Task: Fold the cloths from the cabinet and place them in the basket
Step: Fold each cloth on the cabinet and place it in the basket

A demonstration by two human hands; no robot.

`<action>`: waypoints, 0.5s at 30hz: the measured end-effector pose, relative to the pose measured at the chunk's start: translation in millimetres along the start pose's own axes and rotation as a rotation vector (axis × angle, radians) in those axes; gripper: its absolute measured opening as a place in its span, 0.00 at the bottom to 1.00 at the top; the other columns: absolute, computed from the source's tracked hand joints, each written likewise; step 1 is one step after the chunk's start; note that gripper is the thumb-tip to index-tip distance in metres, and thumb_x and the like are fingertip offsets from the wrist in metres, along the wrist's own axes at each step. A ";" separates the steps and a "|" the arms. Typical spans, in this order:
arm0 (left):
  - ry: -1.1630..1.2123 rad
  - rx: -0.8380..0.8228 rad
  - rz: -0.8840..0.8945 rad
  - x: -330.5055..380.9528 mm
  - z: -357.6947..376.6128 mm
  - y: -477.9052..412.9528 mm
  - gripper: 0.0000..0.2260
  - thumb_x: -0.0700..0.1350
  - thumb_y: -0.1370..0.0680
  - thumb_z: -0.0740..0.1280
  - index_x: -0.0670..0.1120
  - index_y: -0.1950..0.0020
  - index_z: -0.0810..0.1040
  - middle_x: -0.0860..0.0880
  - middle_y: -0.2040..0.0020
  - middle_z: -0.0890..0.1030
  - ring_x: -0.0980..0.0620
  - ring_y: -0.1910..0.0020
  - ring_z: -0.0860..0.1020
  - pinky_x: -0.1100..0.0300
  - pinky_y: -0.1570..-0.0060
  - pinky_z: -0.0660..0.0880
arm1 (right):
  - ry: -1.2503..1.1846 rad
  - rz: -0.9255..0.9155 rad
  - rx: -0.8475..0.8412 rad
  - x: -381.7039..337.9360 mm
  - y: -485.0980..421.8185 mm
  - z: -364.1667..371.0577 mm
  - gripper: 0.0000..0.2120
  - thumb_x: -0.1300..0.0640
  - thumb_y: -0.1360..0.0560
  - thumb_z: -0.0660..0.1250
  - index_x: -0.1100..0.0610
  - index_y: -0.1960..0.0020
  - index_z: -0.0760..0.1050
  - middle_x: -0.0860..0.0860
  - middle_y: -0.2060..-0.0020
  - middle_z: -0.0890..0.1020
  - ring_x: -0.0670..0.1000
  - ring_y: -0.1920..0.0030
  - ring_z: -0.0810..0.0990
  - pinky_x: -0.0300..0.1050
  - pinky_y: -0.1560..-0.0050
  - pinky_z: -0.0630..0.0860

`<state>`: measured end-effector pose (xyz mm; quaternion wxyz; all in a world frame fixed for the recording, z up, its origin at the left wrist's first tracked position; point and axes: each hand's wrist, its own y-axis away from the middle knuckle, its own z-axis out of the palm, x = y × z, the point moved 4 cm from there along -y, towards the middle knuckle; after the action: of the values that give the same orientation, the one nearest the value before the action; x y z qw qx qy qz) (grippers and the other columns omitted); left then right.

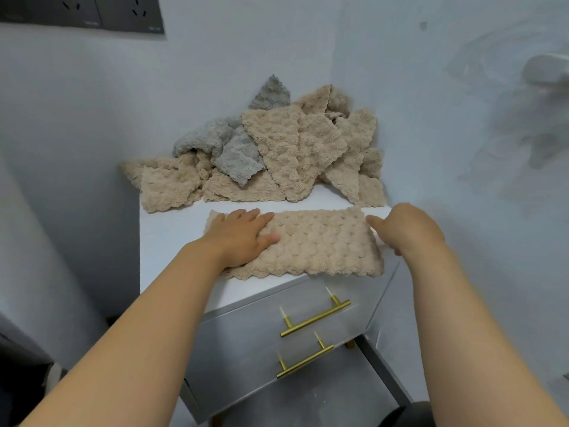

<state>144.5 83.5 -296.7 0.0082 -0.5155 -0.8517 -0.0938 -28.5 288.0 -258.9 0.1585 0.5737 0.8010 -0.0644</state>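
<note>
A beige bobbled cloth (320,241), folded into a long strip, lies across the front of the white cabinet top (172,235). My left hand (243,235) presses flat on the strip's left end, fingers straight. My right hand (403,229) is at the strip's right end with its fingers curled down over the edge; whether they pinch the cloth is hidden. Behind, a loose pile of beige cloths (295,149) and grey cloths (234,149) leans into the wall corner. No basket is in view.
The cabinet is grey with two drawers bearing gold bar handles (314,317) (304,360). White walls close in behind and to the right. Dark wall sockets (83,10) sit at the top left. A dark object (409,414) shows at the bottom edge.
</note>
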 end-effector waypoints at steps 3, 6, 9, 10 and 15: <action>-0.048 0.027 -0.024 4.8 -6.6 3.5 0.28 0.63 0.20 0.48 0.55 0.22 0.49 0.49 0.22 0.54 0.46 0.24 0.53 0.46 0.27 0.53 | -0.018 0.112 -0.426 11.3 15.8 5.9 0.33 0.35 0.22 0.53 0.67 0.54 0.74 0.62 0.59 0.81 0.58 0.63 0.79 0.47 0.59 0.75; -0.113 0.025 -0.050 10.7 -12.2 8.3 0.28 0.63 0.20 0.49 0.55 0.22 0.51 0.48 0.24 0.58 0.44 0.26 0.57 0.46 0.31 0.59 | -0.123 0.067 -0.651 18.4 25.7 19.3 0.35 0.34 0.24 0.54 0.68 0.46 0.74 0.62 0.56 0.82 0.57 0.62 0.82 0.46 0.61 0.78; -0.166 0.028 -0.089 13.0 -17.9 14.2 0.29 0.65 0.21 0.51 0.55 0.23 0.54 0.47 0.25 0.60 0.43 0.28 0.59 0.45 0.35 0.62 | -0.201 0.004 -0.688 16.3 26.8 22.7 0.31 0.37 0.26 0.62 0.66 0.43 0.74 0.59 0.56 0.84 0.53 0.63 0.83 0.42 0.65 0.79; -0.180 0.028 -0.103 13.6 -19.7 16.0 0.29 0.65 0.22 0.51 0.55 0.23 0.55 0.47 0.26 0.61 0.43 0.28 0.60 0.45 0.35 0.63 | -0.214 -0.013 -0.651 14.5 24.7 18.5 0.28 0.40 0.26 0.65 0.67 0.44 0.74 0.58 0.57 0.84 0.52 0.64 0.83 0.41 0.67 0.79; -0.131 0.034 -0.149 18.9 -34.2 20.2 0.28 0.66 0.23 0.56 0.49 0.31 0.68 0.46 0.36 0.73 0.45 0.38 0.72 0.50 0.44 0.71 | -0.311 -0.062 -0.442 1.1 23.0 -1.5 0.10 0.58 0.24 0.69 0.64 0.56 0.71 0.60 0.62 0.82 0.54 0.66 0.80 0.46 0.63 0.79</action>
<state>150.6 103.4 -257.9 -0.0460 -0.4558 -0.8877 -0.0459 -7.5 297.1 -256.1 0.3988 0.4837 0.7789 0.0198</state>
